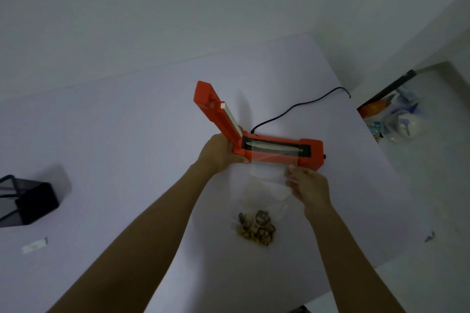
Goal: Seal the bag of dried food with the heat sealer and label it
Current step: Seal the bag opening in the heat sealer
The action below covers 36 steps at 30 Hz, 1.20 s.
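An orange heat sealer [309, 154] lies on the white table [114, 134], its lid [211, 105] raised up to the left. A clear plastic bag [267, 180] lies in front of it, its open top laid over the sealing strip. Brown dried food [256, 227] fills the bag's near end. My left hand [218, 152] grips the bag's top left corner against the sealer's hinge end. My right hand [306, 185] pinches the bag's right edge below the sealer.
The sealer's black cord [300, 105] runs back to the table's far right edge. A black mesh holder [28, 201] stands at the left. A small white label [34, 245] lies near it. Bags and clutter [396, 117] sit on the floor to the right.
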{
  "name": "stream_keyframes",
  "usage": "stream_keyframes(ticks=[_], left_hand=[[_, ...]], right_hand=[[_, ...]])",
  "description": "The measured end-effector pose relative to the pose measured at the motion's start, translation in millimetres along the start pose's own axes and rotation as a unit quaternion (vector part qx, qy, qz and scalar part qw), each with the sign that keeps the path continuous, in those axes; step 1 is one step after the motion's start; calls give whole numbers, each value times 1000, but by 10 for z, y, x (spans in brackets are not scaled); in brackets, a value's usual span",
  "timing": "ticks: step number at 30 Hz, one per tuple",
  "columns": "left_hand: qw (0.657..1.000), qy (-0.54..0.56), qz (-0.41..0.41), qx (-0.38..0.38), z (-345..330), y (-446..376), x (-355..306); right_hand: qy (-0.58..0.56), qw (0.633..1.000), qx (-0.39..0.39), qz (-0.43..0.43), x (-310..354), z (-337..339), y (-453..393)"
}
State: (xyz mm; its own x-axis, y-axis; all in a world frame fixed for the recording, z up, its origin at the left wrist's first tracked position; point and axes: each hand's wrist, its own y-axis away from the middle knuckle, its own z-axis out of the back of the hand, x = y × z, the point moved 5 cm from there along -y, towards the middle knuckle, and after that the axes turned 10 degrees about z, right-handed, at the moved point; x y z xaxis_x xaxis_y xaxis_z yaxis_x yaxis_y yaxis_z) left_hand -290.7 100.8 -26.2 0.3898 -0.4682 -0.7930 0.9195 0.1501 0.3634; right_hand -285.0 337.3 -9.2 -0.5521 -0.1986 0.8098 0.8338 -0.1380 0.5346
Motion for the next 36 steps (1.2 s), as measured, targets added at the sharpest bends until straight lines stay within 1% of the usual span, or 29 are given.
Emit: stream_keyframes(ticks=[4, 8, 12, 15, 26, 30, 33, 36], left_hand=[[1000, -7, 9, -10, -12, 11, 1], [1000, -8, 10, -8, -13, 15, -11], [1000, -5, 20, -6, -10, 18, -9], [1000, -3, 23, -6, -8, 22, -9], [1000, -11, 23, -6, -9, 42, -33], [999, -22, 38, -8, 1, 35, -14], [999, -37, 29, -10, 10, 32, -15], [999, -29, 19, -8, 22, 56, -48]], right_hand=[[44, 997, -37, 54, 106, 26, -12], [116, 983, -63, 125, 263, 37, 20], [163, 967, -64, 185, 435, 2, 111], [175, 959, -57, 217, 551, -60, 209], [170, 950, -30, 260, 719, -130, 449], [169, 947, -22, 272, 743, -101, 469], [158, 946, -23, 282, 755, -64, 489], [130, 950, -15, 283, 760, -25, 514]])
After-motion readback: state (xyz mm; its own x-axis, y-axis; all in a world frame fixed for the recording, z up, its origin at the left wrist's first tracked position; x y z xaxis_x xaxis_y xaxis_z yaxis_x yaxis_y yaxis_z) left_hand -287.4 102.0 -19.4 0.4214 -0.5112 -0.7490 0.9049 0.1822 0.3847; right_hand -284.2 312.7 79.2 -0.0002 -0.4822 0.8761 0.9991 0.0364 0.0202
